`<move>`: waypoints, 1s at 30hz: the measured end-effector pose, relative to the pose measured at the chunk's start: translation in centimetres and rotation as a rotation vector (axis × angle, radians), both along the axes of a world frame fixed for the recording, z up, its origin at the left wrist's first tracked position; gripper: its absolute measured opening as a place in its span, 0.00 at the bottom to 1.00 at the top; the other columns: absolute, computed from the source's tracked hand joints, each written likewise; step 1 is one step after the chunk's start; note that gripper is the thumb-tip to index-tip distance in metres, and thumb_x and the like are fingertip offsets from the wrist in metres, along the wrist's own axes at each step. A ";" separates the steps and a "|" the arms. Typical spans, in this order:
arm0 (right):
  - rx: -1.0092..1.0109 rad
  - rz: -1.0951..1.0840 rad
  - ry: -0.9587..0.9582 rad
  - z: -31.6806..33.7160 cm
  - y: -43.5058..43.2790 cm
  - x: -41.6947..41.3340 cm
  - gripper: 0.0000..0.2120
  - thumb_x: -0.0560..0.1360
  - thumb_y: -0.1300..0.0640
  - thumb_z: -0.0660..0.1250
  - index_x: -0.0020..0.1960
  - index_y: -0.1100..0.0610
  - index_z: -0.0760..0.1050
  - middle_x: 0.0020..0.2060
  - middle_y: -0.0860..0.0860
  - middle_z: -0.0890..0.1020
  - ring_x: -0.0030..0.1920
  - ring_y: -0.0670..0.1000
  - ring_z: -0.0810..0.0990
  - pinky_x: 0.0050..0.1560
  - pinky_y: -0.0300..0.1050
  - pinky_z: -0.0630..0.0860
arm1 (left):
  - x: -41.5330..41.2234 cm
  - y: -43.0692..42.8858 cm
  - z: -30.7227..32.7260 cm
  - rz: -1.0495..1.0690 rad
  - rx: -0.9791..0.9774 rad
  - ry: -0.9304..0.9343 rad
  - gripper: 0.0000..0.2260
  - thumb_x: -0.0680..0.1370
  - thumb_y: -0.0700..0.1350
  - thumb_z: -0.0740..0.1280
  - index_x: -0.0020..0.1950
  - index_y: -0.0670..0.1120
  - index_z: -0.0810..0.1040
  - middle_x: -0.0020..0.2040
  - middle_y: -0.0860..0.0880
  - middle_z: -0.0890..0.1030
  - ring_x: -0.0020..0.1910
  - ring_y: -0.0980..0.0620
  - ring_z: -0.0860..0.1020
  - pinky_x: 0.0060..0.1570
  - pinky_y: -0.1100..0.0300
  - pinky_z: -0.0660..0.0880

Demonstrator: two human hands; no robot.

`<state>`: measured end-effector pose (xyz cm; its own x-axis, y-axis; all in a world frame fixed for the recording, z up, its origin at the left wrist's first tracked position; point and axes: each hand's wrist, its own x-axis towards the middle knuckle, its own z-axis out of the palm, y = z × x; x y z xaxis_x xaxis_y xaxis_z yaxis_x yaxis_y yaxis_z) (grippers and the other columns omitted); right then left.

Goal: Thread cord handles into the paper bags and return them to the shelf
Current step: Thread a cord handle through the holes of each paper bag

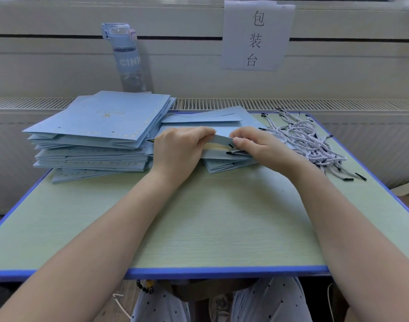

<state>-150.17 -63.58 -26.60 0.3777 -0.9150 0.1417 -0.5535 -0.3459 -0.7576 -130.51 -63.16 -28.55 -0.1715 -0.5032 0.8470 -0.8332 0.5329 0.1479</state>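
A flat light-blue paper bag [218, 155] lies on a small pile in the middle of the table. My left hand [179, 148] grips its upper flap and lifts the mouth open. My right hand [252, 144] pinches the same flap from the right, and a black cord tip [229, 153] shows at the bag's edge just below it. A tall stack of folded blue bags [94, 133] sits to the left. A heap of white-and-grey twisted cords with black tips [308, 140] lies at the right.
The green table [199, 228] has a blue rim along its near edge. A blue water bottle [125, 56] stands behind the bag stack by the wall. A paper sign [257, 36] hangs above a radiator grille.
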 end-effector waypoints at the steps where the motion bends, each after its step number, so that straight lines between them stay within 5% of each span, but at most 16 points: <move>1: 0.027 0.006 -0.013 0.0 0.0 -0.1 0.07 0.80 0.54 0.58 0.49 0.51 0.74 0.44 0.47 0.75 0.44 0.46 0.71 0.45 0.40 0.67 | -0.1 0.1 0.0 -0.001 -0.007 -0.002 0.09 0.75 0.48 0.65 0.44 0.49 0.85 0.32 0.51 0.83 0.29 0.47 0.79 0.33 0.63 0.67; 10: -0.020 -0.008 0.013 -0.5 -0.2 0.2 0.11 0.80 0.49 0.57 0.42 0.48 0.72 0.35 0.44 0.73 0.36 0.43 0.69 0.38 0.35 0.66 | -0.3 -0.3 -0.2 -0.070 -0.025 0.021 0.05 0.75 0.43 0.69 0.45 0.45 0.84 0.39 0.50 0.84 0.40 0.47 0.79 0.48 0.56 0.70; 15: -0.161 -0.108 -0.160 -0.6 -0.3 1.3 0.11 0.81 0.52 0.57 0.47 0.55 0.75 0.35 0.46 0.74 0.37 0.45 0.71 0.39 0.38 0.67 | -1.3 0.4 0.1 -0.256 -0.124 0.021 0.05 0.75 0.34 0.68 0.49 0.38 0.82 0.42 0.43 0.80 0.41 0.49 0.76 0.44 0.61 0.75; 19: -0.227 -0.129 -0.194 -0.9 -0.5 1.4 0.20 0.81 0.53 0.57 0.46 0.71 0.74 0.32 0.60 0.73 0.34 0.56 0.69 0.38 0.46 0.65 | -2.6 1.3 0.0 -0.254 0.275 0.224 0.08 0.75 0.45 0.69 0.47 0.41 0.83 0.40 0.49 0.83 0.38 0.57 0.78 0.44 0.60 0.76; 21: -0.252 -0.133 -0.193 -1.3 -0.6 1.6 0.19 0.81 0.54 0.58 0.46 0.71 0.76 0.38 0.65 0.78 0.39 0.61 0.74 0.42 0.48 0.70 | -2.8 1.4 0.0 -0.207 0.465 0.312 0.09 0.74 0.49 0.71 0.45 0.44 0.84 0.39 0.52 0.84 0.39 0.59 0.78 0.43 0.67 0.74; 25: -0.271 -0.147 -0.203 -1.7 -0.4 2.2 0.12 0.80 0.57 0.60 0.47 0.61 0.80 0.41 0.52 0.79 0.42 0.45 0.76 0.45 0.30 0.69 | -2.9 1.5 0.4 -0.164 0.700 0.519 0.10 0.70 0.56 0.73 0.42 0.50 0.85 0.37 0.57 0.84 0.39 0.64 0.80 0.43 0.71 0.73; 30: -0.290 -0.149 -0.226 -1.8 -0.3 2.4 0.11 0.79 0.59 0.60 0.49 0.64 0.80 0.45 0.50 0.77 0.45 0.39 0.75 0.48 0.25 0.67 | -2.7 1.3 0.8 -0.165 0.849 0.676 0.06 0.69 0.53 0.75 0.41 0.52 0.85 0.37 0.56 0.84 0.44 0.59 0.82 0.51 0.61 0.77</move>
<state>-147.74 -63.83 -28.36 0.1736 -0.8673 0.4666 -0.4444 -0.4918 -0.7488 -133.20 -61.91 -27.74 0.0784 -0.9806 0.1799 -0.3700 0.1389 0.9186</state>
